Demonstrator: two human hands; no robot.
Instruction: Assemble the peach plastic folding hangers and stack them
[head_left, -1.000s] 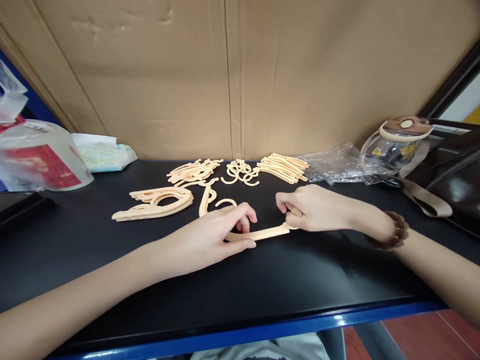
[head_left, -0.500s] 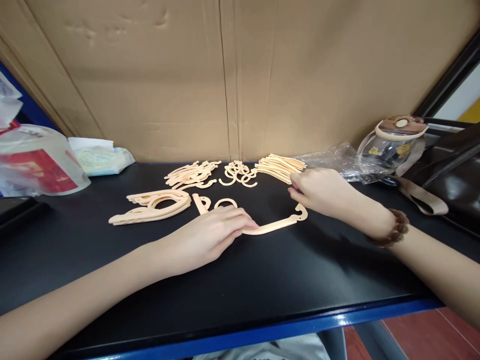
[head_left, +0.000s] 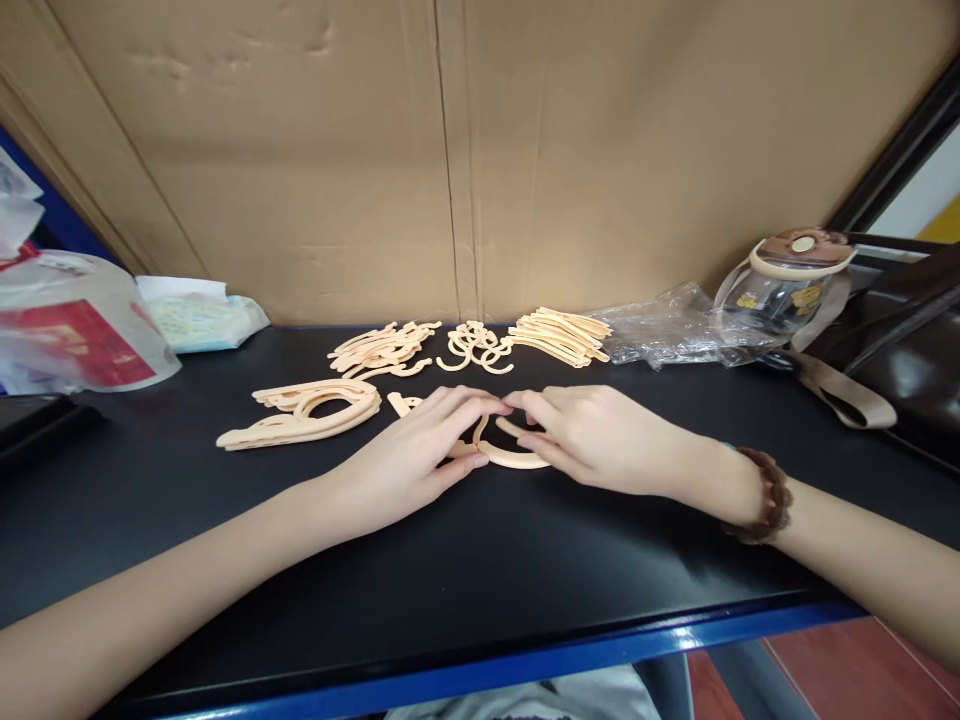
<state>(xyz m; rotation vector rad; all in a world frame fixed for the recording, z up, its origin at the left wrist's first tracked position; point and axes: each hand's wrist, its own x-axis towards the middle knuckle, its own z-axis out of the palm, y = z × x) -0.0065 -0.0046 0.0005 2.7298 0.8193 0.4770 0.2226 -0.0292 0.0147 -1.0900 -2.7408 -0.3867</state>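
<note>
A peach folding clothes hanger [head_left: 516, 458] lies on the black table between my hands, partly hidden by their fingers. My left hand [head_left: 409, 448] is closed on its left part, thumb low and fingertips above. From the right, my right hand [head_left: 600, 440] curls its fingers round the curved arm and strip on that side. The fingertips of both hands almost meet over the middle. Left of my left hand, another peach piece [head_left: 400, 402] peeks out. Further left rests a stack of folded hangers [head_left: 330, 428].
Behind my hands lie piles of hanger arms [head_left: 382, 348], hooks [head_left: 478, 345] and slim bars [head_left: 562, 335]. Clear plastic wrap [head_left: 667, 325] and a lidded clear bottle [head_left: 787, 285] stand at right. A tissue pack [head_left: 202, 315] and a plastic tub [head_left: 90, 330] are at left; cardboard [head_left: 337, 180] walls the back.
My right hand has come left and down from near the slim bars to the hanger. The hanger's right arm has swung inward toward the middle. My left hand has stayed nearly in place.
</note>
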